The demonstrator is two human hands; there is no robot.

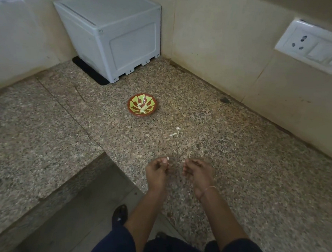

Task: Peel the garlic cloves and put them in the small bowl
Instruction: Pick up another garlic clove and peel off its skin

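Where the speckled granite counter runs to the far corner, a grey plastic box sits on a black mat. At the near edge, left hand and right hand are close but apart, fingers curled. Small bowl is well beyond both hands, slightly left, with peeled cloves inside. Loose peel lies between bowl and right hand. Left fingertips pinch a pale garlic piece, clove or skin unclear; right fingertips pinch a white scrap.
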